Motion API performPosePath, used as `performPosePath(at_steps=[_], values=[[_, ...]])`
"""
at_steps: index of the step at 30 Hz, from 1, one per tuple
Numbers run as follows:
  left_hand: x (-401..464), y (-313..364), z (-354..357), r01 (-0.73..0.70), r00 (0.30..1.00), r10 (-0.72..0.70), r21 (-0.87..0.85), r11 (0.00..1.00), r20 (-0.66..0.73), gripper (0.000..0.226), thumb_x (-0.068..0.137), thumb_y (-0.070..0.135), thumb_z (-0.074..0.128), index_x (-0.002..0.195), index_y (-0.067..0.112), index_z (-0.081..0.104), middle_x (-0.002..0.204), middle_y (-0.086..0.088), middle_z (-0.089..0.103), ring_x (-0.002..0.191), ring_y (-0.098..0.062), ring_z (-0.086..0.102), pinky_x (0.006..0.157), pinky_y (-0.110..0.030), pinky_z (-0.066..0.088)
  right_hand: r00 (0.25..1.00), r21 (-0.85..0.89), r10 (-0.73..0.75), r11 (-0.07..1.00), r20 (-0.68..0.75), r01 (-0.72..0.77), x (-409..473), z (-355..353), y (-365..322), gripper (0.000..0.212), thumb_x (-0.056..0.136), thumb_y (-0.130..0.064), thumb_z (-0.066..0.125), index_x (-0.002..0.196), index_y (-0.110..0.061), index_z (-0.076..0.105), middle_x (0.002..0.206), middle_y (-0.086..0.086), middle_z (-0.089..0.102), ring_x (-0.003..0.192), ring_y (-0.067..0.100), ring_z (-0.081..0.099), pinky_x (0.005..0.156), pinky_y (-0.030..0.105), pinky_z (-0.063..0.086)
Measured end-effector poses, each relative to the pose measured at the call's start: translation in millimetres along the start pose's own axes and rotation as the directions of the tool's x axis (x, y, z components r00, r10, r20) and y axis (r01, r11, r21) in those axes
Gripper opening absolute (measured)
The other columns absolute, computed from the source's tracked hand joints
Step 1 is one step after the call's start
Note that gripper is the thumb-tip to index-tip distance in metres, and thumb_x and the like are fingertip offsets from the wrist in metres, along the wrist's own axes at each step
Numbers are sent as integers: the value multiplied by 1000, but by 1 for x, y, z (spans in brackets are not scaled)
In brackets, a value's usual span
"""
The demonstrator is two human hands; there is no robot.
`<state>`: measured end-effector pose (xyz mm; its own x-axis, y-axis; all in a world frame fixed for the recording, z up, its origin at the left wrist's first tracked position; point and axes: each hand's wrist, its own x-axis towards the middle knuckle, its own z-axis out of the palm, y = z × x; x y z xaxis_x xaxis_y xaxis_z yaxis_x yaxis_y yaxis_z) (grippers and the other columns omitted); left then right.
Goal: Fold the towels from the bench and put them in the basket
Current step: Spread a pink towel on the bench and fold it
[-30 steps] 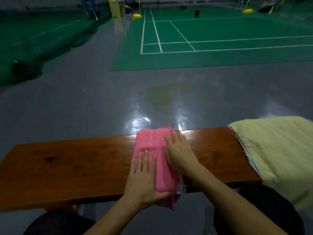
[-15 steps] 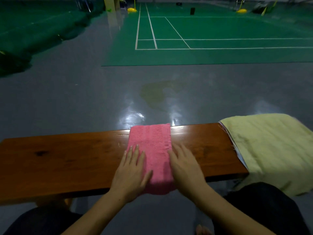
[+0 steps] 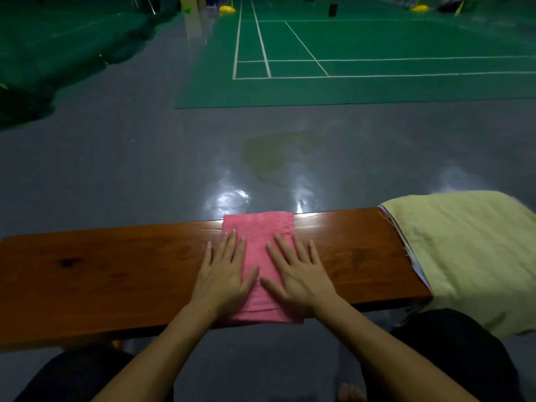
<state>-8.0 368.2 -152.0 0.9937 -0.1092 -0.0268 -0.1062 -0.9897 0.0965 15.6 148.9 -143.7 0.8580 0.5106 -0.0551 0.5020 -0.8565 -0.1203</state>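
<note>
Bench was cut off at 9 o'clock. Left hand and right hand lay flat on the folded pink towel, fingers straight and slightly spread, pointing to 12 o'clock. At 3 o'clock the yellow towel left the frame.

pink towel, brown bench, pale yellow towel

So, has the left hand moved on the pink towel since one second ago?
Yes. The left hand has slid toward the towel's left edge and now lies flat, half on the pink towel and half on the bench.
</note>
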Motion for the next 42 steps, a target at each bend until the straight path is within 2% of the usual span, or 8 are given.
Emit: performPosePath(at_steps=[3,6,11,15,19,24,34,42], values=[[-16,-10,-6,-107,994,107,76,991,1,88,101,70,-2,167,17,20,174,-12,10,162,-30,9,127,-61,10,997,-16,68,998,23,-68,-8,-4,18,84,98,-80,8,167,-34,-4,176,2,-9,161,37,-8,125,67,-4],[-41,-21,-12,-240,970,244,147,959,-9,74,107,65,18,159,19,43,165,-13,38,153,-32,37,124,-55,26,994,-20,104,994,21,-103,-22,-18,33,83,100,-76,11,166,-26,17,172,12,17,158,38,15,127,61,12],[-74,-41,-34,-347,934,346,6,938,-91,56,96,65,55,136,28,65,147,1,61,133,-20,58,111,-43,49,998,151,-16,988,-66,26,-66,-44,31,51,105,-53,46,150,-29,47,158,-5,44,143,15,43,116,38,43],[-85,-44,-32,-338,937,337,2,941,-90,58,89,68,64,133,31,68,145,7,63,128,-15,60,106,-36,52,998,240,-68,968,-10,68,-95,-42,22,61,102,-59,48,155,-29,45,158,-12,45,144,10,42,117,30,40],[-81,-41,-31,-323,939,321,4,946,-123,62,84,77,60,124,30,71,135,6,67,119,-16,64,97,-37,56,997,116,-62,991,-46,67,-87,-25,20,66,97,-73,36,150,-35,50,151,-11,51,135,15,49,107,35,48],[-68,-40,-38,-313,944,301,-80,946,-135,62,75,82,67,112,34,76,119,13,67,108,-9,62,83,-30,55,995,2,-91,996,-45,91,-58,-20,26,66,90,-76,49,145,-41,54,137,-7,55,119,18,51,93,36,52],[-58,-35,-50,-273,961,252,-254,928,-113,19,82,46,78,94,32,77,106,20,67,98,1,59,73,-14,53,982,-56,-147,988,-120,141,-33,-23,19,34,97,-50,53,116,-26,67,124,-2,61,108,20,53,87,36,56],[-53,-32,-55,-189,982,162,-451,872,-98,18,75,42,67,90,33,64,106,24,67,97,-1,63,77,-28,57,987,-87,-105,992,-122,95,-30,-25,11,39,99,-52,38,106,-22,63,121,0,58,112,21,46,97,38,49]])
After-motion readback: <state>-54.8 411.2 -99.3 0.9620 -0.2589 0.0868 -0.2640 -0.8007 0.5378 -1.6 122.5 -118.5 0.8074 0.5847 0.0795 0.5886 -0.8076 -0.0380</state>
